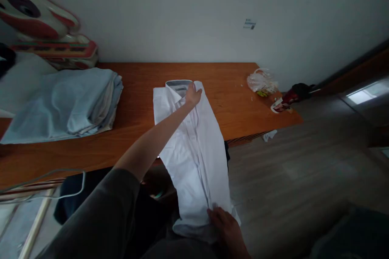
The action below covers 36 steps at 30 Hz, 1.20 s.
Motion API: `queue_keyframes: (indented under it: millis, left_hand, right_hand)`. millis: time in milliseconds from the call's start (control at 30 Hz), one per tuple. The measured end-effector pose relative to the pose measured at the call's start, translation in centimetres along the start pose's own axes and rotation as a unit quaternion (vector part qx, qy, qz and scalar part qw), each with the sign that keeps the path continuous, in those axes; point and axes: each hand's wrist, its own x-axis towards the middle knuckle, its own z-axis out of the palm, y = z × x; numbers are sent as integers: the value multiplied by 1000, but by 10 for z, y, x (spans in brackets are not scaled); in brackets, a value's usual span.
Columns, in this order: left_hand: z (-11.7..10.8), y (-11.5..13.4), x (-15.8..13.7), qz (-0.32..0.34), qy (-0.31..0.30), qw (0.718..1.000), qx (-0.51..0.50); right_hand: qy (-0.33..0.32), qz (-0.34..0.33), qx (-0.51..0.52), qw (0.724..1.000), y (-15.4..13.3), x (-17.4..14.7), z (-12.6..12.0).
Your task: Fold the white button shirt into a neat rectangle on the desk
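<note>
left grip: the left hand (192, 94) is stretched way out, arm fully extended, fingers pressed down on the white shirt (194, 149) right by the collar (180, 85). Looks more like a flat press than a pinch, though I can't tell if any cloth is caught under the fingers.
right grip: the right hand (226, 226) is down near the bottom of the frame, fingers closed on the shirt's lower hem, cloth bunched up a bit under it.
shirt: white button-up, folded narrow with the sides tucked in, collar end lying on the surface (136, 129), the lower half hanging off the front edge toward the person. Collar lining looks grey.
where it sits: roughly the middle of the wooden surface, collar pointing at the wall.
to the left: a stack of folded clothes (67, 105), pale blue on top, well apart from the shirt.
far left corner: a red and white toy-looking thing (39, 20) leaning on the wall, behind the stack.
to the right: a crumpled plastic bag (261, 82) near the surface's right end, plus a small red and white packet (281, 105) right at the edge.
lower left: a thin grey cable (54, 186) looping below the surface edge.
floor: grey wood-look boards off to the right, pretty dim.
</note>
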Motion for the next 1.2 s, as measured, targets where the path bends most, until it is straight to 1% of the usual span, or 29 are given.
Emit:
queue_keyframes:
  millis: [33, 67, 100, 133, 167, 233, 267, 333, 367, 400, 433, 467, 500, 533, 567, 600, 633, 667, 700, 767, 800, 833, 867, 933, 1000, 1033, 1133, 1200]
  left_hand:
    - [-6, 3, -15, 50, 22, 998, -24]
    - [-14, 6, -37, 107, 47, 992, -53]
    - [-23, 8, -66, 166, 75, 980, -79]
    - [-33, 9, -102, 206, 94, 969, -103]
    - [-42, 8, -144, 218, 109, 961, -130]
    - [-57, -6, -234, 187, 142, 953, -189]
    - [-62, -20, -279, 162, 166, 951, -203]
    - [-68, -58, -354, 73, 228, 948, -208]
    - [-69, -81, -383, 12, 265, 942, -203]
    - [-71, -104, -405, -59, 287, 936, -197]
    - [-72, -126, -422, -131, 280, 931, -194]
    - [-75, -147, -433, -193, 243, 929, -202]
    - [-78, -163, -440, -244, 181, 927, -221]
    - [-81, -176, -445, -281, 101, 923, -244]
    - [-85, -185, -447, -302, 17, 915, -267]
    - [-88, -190, -449, -311, -54, 905, -284]
    - [-92, -191, -450, -311, -98, 899, -292]
    - [-94, -188, -451, -307, -117, 898, -292]
    - [-96, -183, -452, -302, -112, 901, -292]
    - [-97, -168, -456, -292, -76, 905, -300]
    - [-96, -159, -458, -289, -63, 902, -313]
    - [-96, -150, -460, -289, -56, 897, -331]
    - [-95, -143, -462, -291, -51, 890, -348]
    - [-93, -132, -465, -291, -50, 882, -367]
    - [-93, -127, -468, -288, -53, 889, -351]
    - [-93, -127, -469, -290, -56, 896, -332]
    - [-98, -121, -472, -297, -45, 909, -288]
    - [-101, -112, -474, -290, -37, 905, -309]
  right_hand:
    - [-7, 1, -3, 1000, 2, -2, -1]
    - [-17, 2, -2, 1000, 3, -3, -1]
    - [-26, 3, 2, 1000, 3, -4, 0]
    - [-33, 4, 8, 999, 3, -5, 0]
    - [-39, 4, 18, 999, 3, -5, 0]
    - [-56, 3, 52, 997, 2, -5, -2]
    - [-68, 4, 78, 995, 3, -4, -4]
    - [-96, 14, 150, 984, 8, -2, -12]
    - [-101, 39, 190, 976, 13, 0, -17]
    - [-90, 80, 227, 966, 20, 3, -22]
    - [-60, 140, 254, 955, 28, 7, -27]
    - [-19, 210, 269, 940, 37, 13, -30]
    - [22, 276, 277, 920, 46, 21, -33]
    - [50, 328, 288, 898, 54, 30, -35]
    - [59, 362, 304, 879, 61, 40, -36]
    - [48, 382, 328, 863, 67, 50, -37]
    - [21, 388, 358, 849, 70, 60, -39]
    - [-14, 385, 388, 837, 71, 68, -42]
    - [-51, 380, 412, 827, 71, 75, -46]
    - [-118, 362, 440, 813, 67, 84, -57]
    - [-138, 356, 448, 808, 65, 87, -63]
    - [-144, 356, 454, 804, 63, 88, -68]
    - [-135, 364, 457, 800, 62, 88, -73]
    - [-91, 396, 454, 793, 61, 89, -80]
    - [-55, 431, 442, 785, 62, 91, -83]
    - [-48, 443, 436, 782, 63, 93, -83]
    - [-76, 446, 450, 770, 60, 97, -83]
    - [-93, 460, 475, 744, 56, 97, -84]
